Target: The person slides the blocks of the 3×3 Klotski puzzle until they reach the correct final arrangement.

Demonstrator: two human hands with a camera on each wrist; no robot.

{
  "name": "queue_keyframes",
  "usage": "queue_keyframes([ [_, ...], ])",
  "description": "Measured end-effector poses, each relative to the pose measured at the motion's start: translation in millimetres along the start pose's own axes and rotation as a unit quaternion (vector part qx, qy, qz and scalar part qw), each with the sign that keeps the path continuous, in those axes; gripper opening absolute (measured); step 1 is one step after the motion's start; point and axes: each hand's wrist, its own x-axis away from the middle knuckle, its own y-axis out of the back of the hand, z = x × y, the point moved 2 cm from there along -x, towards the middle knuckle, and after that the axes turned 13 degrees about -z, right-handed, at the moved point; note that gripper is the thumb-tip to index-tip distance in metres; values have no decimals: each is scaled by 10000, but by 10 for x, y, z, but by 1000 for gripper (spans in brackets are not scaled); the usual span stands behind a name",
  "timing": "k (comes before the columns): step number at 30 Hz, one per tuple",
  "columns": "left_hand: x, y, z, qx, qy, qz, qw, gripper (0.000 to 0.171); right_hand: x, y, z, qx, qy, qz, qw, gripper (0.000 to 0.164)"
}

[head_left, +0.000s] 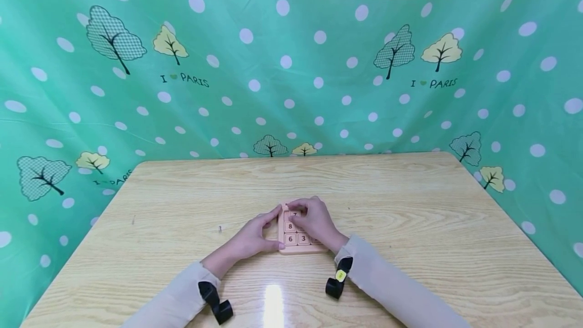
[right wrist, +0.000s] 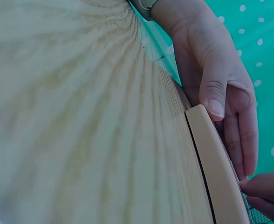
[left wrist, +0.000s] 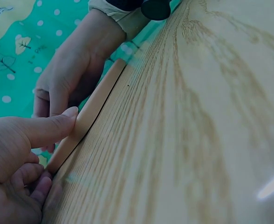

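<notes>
"Peach-pink board with numbered tiles: where is it in the head view?"

"Flat on the wood-grained worktop, between the left hand and the right hand. I can read 7, 8, 6 and 3."

"Which way does it point?"

"The digits stand upright to the camera, tops toward the green dotted cloth. Its left side runs away from the camera and its near side runs crosswise. The right hand covers much of it, so I cannot tell the long axis."

"And the fingers?"

"Left thumb at the near left corner, forefinger at the far left corner: that hand grips the board's left side. The right thumb and forefinger are bent, narrowly apart, over the far left part; whether they pinch a tile I cannot tell."

"Left wrist view?"

"The near side slants from lower left to upper right, the left thumb at its top edge; the right hand hangs beyond."

"Right wrist view?"

"That side runs from right of centre down to the bottom; the left thumb sits at its upper corner."
</notes>
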Motion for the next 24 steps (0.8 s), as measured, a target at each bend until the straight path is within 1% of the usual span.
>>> queue_keyframes([
  [10,0,1,-1,79,18,29,10000,94,7,79,-50,72,5,47,10000,26],
  [18,-4,4,-8,42,13,-7,10000,95,8,123,-105,12,-134,-33,9999,26],
  [24,2,7,-11,118,9,11,9999,94,17,135,-119,-20,-239,-12,9997,26],
])
